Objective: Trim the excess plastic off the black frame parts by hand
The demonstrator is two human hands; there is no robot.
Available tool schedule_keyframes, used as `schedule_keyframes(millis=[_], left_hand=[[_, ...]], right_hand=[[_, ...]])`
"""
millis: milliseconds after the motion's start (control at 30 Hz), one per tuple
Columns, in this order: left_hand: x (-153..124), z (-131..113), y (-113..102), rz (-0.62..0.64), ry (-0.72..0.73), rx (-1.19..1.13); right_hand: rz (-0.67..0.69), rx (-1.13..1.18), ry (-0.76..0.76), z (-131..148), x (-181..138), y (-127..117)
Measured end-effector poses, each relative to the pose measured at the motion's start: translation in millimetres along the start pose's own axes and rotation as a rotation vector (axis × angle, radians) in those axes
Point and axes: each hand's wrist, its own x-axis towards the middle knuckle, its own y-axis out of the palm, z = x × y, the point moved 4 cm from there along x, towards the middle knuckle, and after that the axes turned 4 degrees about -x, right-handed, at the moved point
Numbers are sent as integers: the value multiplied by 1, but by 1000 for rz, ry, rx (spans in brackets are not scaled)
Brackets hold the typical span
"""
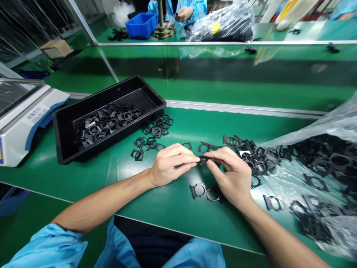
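Observation:
Over the green bench top, my left hand point(171, 163) and my right hand point(231, 173) meet at a small black plastic ring part point(203, 160). Each hand pinches one side of it between thumb and fingers, and the fingertips cover much of it. Below, two black ring frames point(198, 190) lie flat near my right palm, one partly hidden by it. A loose pile of similar black ring parts point(260, 160) spreads to the right of my right hand. Several more black rings point(156, 130) lie beyond my left hand, by the tray.
A black tray point(111, 147) holding many black parts stands at the left, beside a white and blue device point(30, 119). At right, a clear plastic bag point(287, 182) spills black parts. Across a low divider are a blue bin point(141, 26), a wrapped bundle point(223, 24) and another person's hand point(184, 14).

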Motion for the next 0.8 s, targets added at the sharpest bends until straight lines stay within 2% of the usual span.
schedule_keyframes(millis=[167, 800], left_hand=[[0, -5, 1, 14, 59, -6], [-2, -3, 0, 34, 66, -17]], right_hand=[[-24, -17, -65, 3, 0, 0], [-3, 47, 8, -4, -5, 4]])
